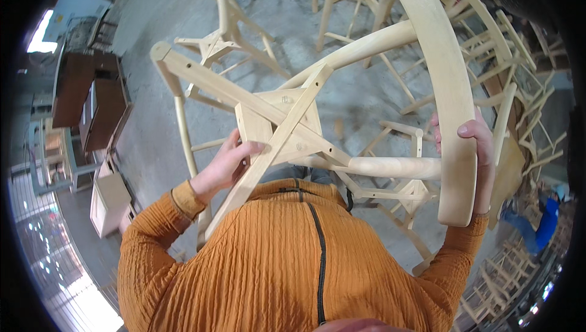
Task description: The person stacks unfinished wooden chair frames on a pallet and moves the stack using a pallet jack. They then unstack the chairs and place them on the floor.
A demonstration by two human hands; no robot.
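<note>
Chair frame fills frame centre, held up: left hand fingers gripping seat rail, right hand fingers wrapped round curved backrest. More unfinished chairs crowd upper right; bare concrete floor upper left.

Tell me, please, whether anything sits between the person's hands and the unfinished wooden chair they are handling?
Nothing visible does. The left hand rests directly on the chair frame by the crossed rails, and the right hand grips the curved backrest itself.
</note>
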